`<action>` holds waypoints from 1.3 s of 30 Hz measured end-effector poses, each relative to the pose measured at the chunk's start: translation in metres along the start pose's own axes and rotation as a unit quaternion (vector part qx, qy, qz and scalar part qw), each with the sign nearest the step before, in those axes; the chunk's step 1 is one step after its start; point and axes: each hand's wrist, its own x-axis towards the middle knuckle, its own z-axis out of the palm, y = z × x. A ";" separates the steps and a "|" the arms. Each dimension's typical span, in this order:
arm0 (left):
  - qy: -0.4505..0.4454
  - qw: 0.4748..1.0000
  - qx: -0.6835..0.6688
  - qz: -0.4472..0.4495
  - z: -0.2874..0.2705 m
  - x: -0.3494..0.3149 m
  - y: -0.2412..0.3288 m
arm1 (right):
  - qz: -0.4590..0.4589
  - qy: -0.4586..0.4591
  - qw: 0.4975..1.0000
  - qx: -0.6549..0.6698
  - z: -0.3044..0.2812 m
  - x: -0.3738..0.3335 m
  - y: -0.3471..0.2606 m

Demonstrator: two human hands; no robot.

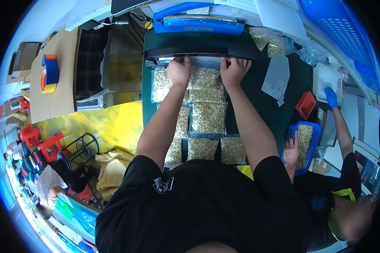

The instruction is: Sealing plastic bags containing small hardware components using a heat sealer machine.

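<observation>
My left hand (pixel 179 71) is closed on the upper edge of a clear plastic bag (pixel 206 80) filled with small gold-coloured pieces. At that bag's right corner, my right hand (pixel 235 72) pinches the plastic, its fingers bent toward the black bar. Both hands are against a long black bar-shaped device (pixel 202 52) lying across the far part of the table, and the bag's flat top edge meets it. Closer to me, more filled bags (pixel 207 118) lie in rows, some partly hidden by my forearms. Where the fingertips meet the bar is hard to make out.
Behind the bar stands a blue bar-shaped machine (pixel 198 27). Two filled bags (pixel 276 45) and a paper sheet (pixel 276 80) lie to the right, near a red bin (pixel 305 104). A co-worker's hands are at a blue basket (pixel 310 145) of pieces and a white basket (pixel 321 86).
</observation>
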 end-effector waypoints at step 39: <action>-0.281 0.870 0.298 0.273 -0.021 0.030 0.114 | -0.055 -0.015 0.998 -0.026 -0.063 -0.024 0.030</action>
